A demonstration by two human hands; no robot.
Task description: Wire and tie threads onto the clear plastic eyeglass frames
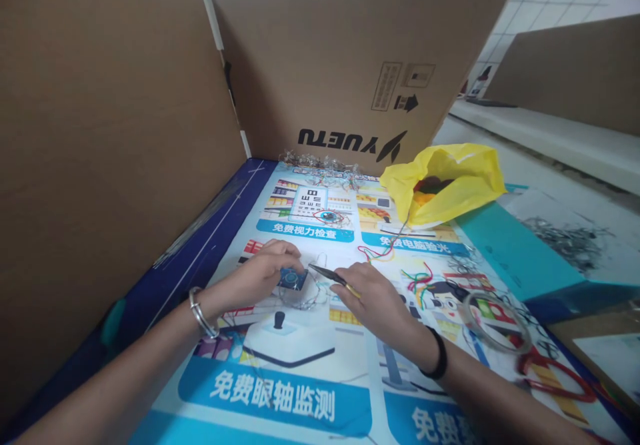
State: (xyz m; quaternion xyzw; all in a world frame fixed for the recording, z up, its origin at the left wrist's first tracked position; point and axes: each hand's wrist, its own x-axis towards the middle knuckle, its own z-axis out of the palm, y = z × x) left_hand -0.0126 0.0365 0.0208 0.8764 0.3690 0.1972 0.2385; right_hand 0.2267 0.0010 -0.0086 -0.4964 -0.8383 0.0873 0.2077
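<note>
My left hand (273, 268), with a silver bangle at the wrist, is left of centre over the printed sheet. Its fingers are bent together in a pinch; what they hold is too small to make out. My right hand (373, 295) grips dark, pointed needle-nose pliers (327, 273), their tip aimed left, close to my left fingertips. Thin, pale loops of wire (300, 304) show faintly below and between both hands. Red, green and yellow cords (420, 284) lie to the right of my right hand.
A yellow bag (450, 185) with dark and orange contents stands at the back right. Tangled wire pieces (323, 163) line the back cardboard panel (340, 52). Another cardboard panel (110, 118) rises at left. A clear tape ring (495, 322) and red cord coil (557, 375) lie at right.
</note>
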